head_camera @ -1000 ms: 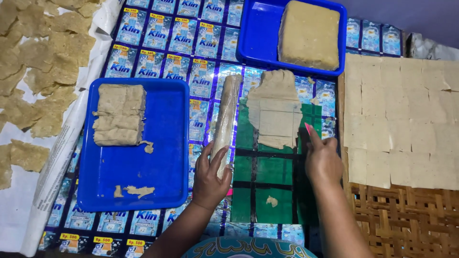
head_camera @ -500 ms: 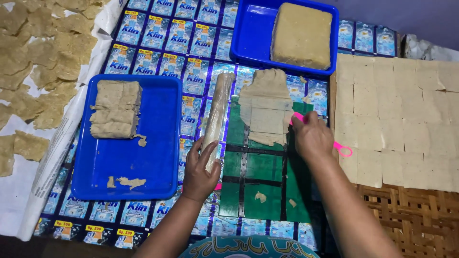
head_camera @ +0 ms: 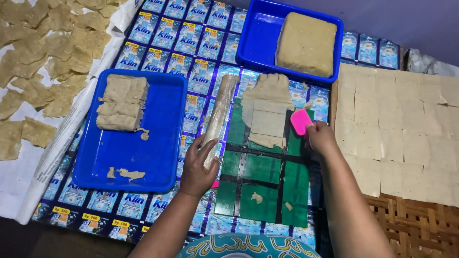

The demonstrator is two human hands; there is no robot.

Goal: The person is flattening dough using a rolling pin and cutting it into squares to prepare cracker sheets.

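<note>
Dough sheet point(head_camera: 265, 112) lies just ahead of your right hand point(head_camera: 321, 138) and a little to its left, spread on the green cutting mat point(head_camera: 260, 191), its long axis running away from you toward the far blue tray point(head_camera: 258, 43) holding the dough block point(head_camera: 306, 44). Your right hand is closed round a pink scraper point(head_camera: 301, 121), whose blade sits at the sheet's right edge, so this hand is the nearer one to the dough. Your left hand point(head_camera: 198, 167) is curled loosely over the near end of the rolling pin point(head_camera: 219, 117), which lies parallel to the sheet, just left of it. To the right of your right hand the cut squares point(head_camera: 401, 129) crowd close; bare mat lies between your two hands, and the near blue tray point(head_camera: 158, 143) sits left of your left hand
</note>
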